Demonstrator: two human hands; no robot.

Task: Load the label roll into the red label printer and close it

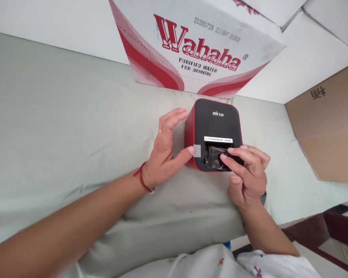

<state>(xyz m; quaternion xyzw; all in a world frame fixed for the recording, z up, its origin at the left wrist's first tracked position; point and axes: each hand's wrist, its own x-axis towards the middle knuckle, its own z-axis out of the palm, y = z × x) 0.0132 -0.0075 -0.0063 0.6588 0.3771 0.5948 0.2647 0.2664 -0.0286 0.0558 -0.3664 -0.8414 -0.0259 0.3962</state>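
A small boxy device with a black face and red sides lies on the pale green cloth, with white lettering and a white warning sticker on it. Below the sticker, a small dark, shiny plastic packet lies over a recess in the black face. My left hand is open along the red side, its thumb tip at a grey tab on the device's edge. Two fingertips of my right hand rest on the packet and the recess edge, with the thumb apart. Nothing shows pinched between finger and thumb.
A large white and red water carton stands just behind the device. At the right is a brown cardboard box. The green cloth spreads to the left, with a dark red piece of furniture at lower right.
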